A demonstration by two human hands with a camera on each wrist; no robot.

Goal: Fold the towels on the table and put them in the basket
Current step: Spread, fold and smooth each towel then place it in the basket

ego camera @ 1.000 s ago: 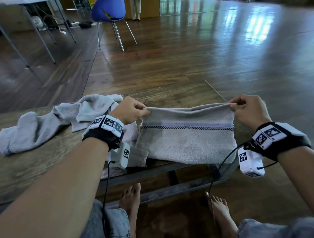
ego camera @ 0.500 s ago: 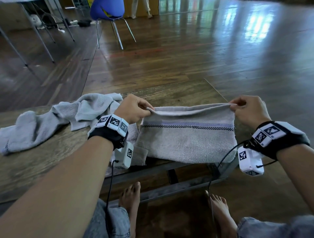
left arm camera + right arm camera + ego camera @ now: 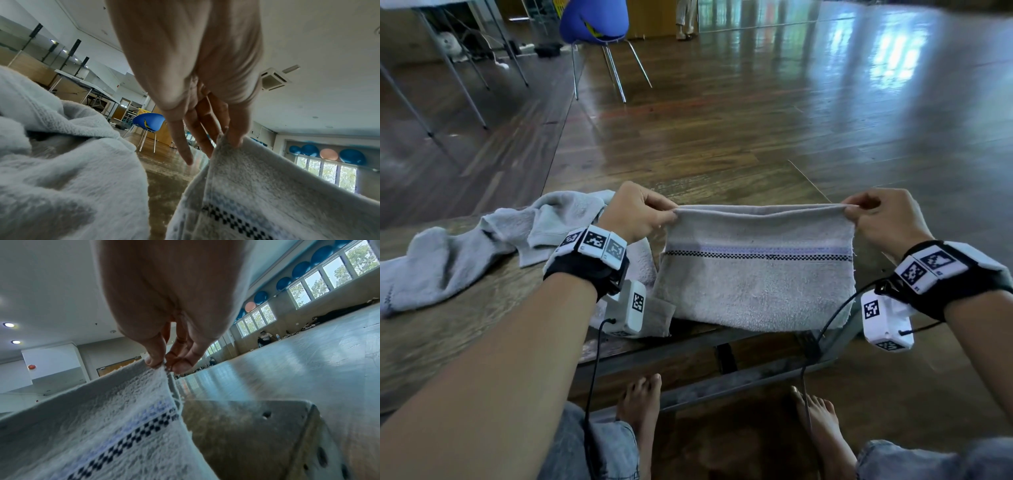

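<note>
A beige towel (image 3: 756, 277) with a lilac band and a black checked stripe hangs doubled over above the near edge of the wooden table (image 3: 458, 329). My left hand (image 3: 640, 212) pinches its top left corner, and my right hand (image 3: 883, 219) pinches the top right corner. The left wrist view shows thumb and fingers on the towel's (image 3: 257, 186) corner; the right wrist view shows the same pinch on the towel's (image 3: 115, 418) other corner. A crumpled light-grey towel (image 3: 465, 253) lies on the table to the left. No basket is in view.
A blue chair (image 3: 595, 20) stands on the wooden floor behind the table, with folding-table legs (image 3: 448, 68) at far left. My bare feet (image 3: 640, 404) rest under the table's metal frame. A person's legs (image 3: 685, 17) show far back.
Both hands have lifted the beige towel's top edge a little and drawn it tauter. The grey towel has not moved.
</note>
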